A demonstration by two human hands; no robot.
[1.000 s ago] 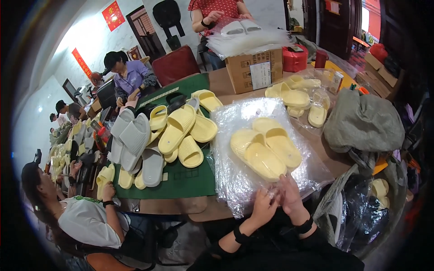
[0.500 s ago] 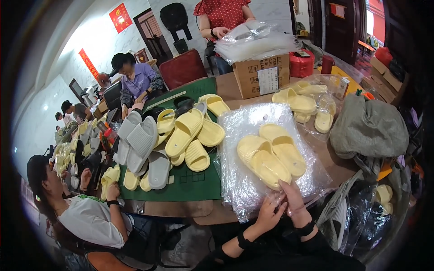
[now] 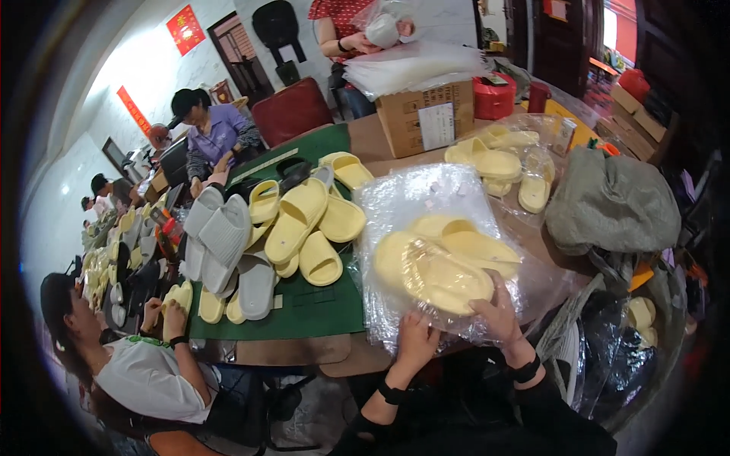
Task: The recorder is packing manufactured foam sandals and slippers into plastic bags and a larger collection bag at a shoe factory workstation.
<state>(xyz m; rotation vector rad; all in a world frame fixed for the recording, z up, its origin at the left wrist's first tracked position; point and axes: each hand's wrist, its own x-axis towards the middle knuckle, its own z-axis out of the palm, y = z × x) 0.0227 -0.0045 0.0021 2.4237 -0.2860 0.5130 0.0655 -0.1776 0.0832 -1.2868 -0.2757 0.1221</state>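
Observation:
A pair of yellow slippers (image 3: 445, 275) lies inside a clear plastic bag, raised a little over a stack of flat clear bags (image 3: 391, 201) on the table. My right hand (image 3: 498, 313) grips the pair through the plastic at its near right end, thumb across the slipper. Lower and to the left, my left hand (image 3: 417, 340) has its fingers curled at the bag's near edge, apparently pinching the film. Glare on the plastic partly hides the fingertips.
Left of the stack, yellow and grey slippers (image 3: 296, 220) are piled on a green mat (image 3: 304, 308). More bagged slippers (image 3: 494, 163) and a cardboard box (image 3: 403, 125) stand beyond. A grey-green sack (image 3: 612, 201) sits at right. A co-worker (image 3: 152, 365) sits at left, handling a yellow slipper.
The bagged pair has turned and tipped leftward in my hands. My hands have moved apart, the left one going left. Across the table, the person in red has lifted a bagged item.

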